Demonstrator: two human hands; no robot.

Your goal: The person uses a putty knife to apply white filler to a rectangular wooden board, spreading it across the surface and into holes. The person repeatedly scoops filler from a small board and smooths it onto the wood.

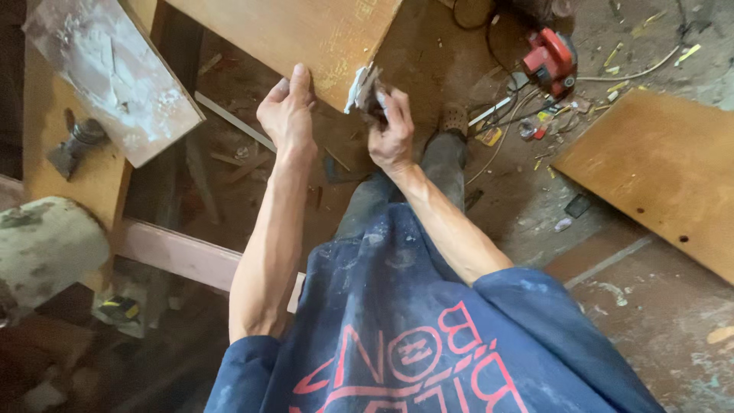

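A brown wooden board [306, 30] slopes across the top of the head view. My left hand [288, 111] rests against its lower edge, thumb up on the face and fingers curled under it. My right hand [388, 130] is closed around a folded, worn piece of sandpaper [365, 90], held just at the board's lower right corner. Both forearms reach forward over my dusty blue shirt and dark trousers.
A white-smeared panel [115, 73] leans at the upper left over a wooden frame [92, 176]. A red power tool [550, 60] with cables lies on the dirty floor at the upper right. Another brown board [657, 168] lies at the right. A pale beam [180, 254] runs below my left arm.
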